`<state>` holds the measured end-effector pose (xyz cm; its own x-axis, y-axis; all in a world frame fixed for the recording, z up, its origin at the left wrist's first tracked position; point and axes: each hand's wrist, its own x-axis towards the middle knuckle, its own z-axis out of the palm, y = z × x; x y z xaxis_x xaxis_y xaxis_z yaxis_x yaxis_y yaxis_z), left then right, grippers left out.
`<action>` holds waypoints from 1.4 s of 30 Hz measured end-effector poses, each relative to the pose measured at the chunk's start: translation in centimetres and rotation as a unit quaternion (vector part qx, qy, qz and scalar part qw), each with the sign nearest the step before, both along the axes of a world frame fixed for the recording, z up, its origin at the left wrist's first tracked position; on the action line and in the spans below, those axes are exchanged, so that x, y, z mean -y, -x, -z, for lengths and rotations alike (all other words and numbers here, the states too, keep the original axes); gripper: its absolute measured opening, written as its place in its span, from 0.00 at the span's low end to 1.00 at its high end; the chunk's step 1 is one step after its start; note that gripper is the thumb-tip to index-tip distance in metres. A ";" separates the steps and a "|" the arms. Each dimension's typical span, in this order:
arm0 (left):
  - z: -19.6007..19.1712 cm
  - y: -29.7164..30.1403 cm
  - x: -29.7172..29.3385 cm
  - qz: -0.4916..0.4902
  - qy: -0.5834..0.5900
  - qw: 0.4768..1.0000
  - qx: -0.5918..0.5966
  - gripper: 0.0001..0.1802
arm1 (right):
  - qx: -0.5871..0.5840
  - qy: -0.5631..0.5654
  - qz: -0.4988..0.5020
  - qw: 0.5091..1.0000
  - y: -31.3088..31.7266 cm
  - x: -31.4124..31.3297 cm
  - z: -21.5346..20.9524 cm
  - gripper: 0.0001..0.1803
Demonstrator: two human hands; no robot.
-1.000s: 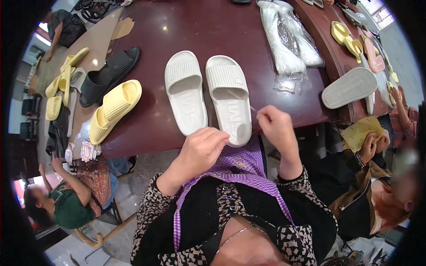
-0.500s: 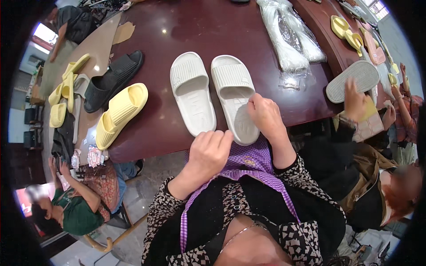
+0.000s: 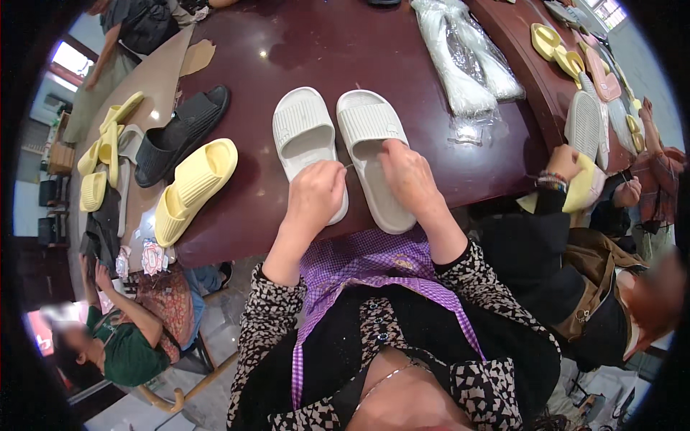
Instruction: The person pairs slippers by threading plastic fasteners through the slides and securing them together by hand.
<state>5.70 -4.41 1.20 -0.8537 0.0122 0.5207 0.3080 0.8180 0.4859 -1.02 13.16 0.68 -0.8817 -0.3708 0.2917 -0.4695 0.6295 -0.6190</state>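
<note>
Two pale grey slide slippers lie side by side at the table edge before me, open heels toward me. Over the inner side of the left slipper is my left hand, its fingers pinched together. A short thin strand shows at its fingertips, reaching toward the right slipper. My right hand is closed at the foot opening of that slipper, fingertips against the strap's lower edge. Whatever those fingertips hold is hidden.
A yellow slipper and black slippers lie to the left. Bundled white strands in clear plastic lie at the back right. Co-workers sit on both sides; the right one's hand is near a grey slipper.
My left hand has moved up over the left slipper, and the thin strand now shows. My right hand has shifted up to the strap. The right co-worker's grey slipper has moved away and turned.
</note>
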 end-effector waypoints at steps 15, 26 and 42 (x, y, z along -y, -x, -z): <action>1.1 2.9 -0.1 -0.026 0.024 0.999 0.024 0.04 | 0.079 -0.040 0.029 0.996 14.3 1.5 0.4 0.13; 2.6 3.6 3.4 -0.003 -0.017 1.000 0.005 0.05 | 0.055 0.104 -0.109 0.987 16.3 6.7 -0.4 0.11; 4.1 5.3 3.8 -0.043 0.003 0.995 0.093 0.05 | 0.179 -0.077 -0.385 0.902 16.5 18.5 -0.5 0.12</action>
